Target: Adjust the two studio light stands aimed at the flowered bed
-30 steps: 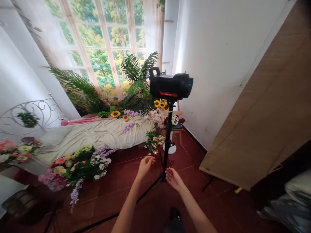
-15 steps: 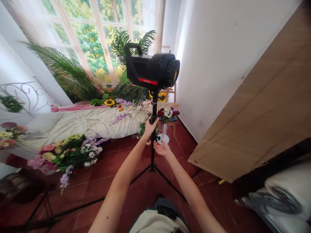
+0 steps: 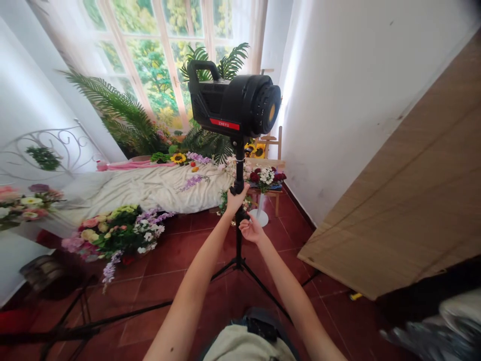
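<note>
A black studio light [image 3: 233, 105] with a top handle and a red label reading ZHEYU sits on a black light stand [image 3: 239, 245] in front of me. My left hand [image 3: 236, 200] is wrapped round the stand's pole just under a collar. Lower down, my right hand [image 3: 251, 229] has its fingers curled at a black tightening knob [image 3: 245, 216] on the pole. The fingertips are partly hidden there. The light's round front faces right, and the stand's legs are spread on the red tiles.
To the left lies a bed with a cream cover [image 3: 176, 193], with a flower arrangement [image 3: 120, 233] before it. A vase of flowers on a white base [image 3: 259, 217] stands close behind the pole. A wooden panel [image 3: 394, 200] leans at right. Another stand's leg [image 3: 143, 311] crosses the floor at left.
The room has shifted slightly right in view, and the light looks a little larger. My right hand's fingers have moved up and curled in at the knob. My left hand keeps its grip.
</note>
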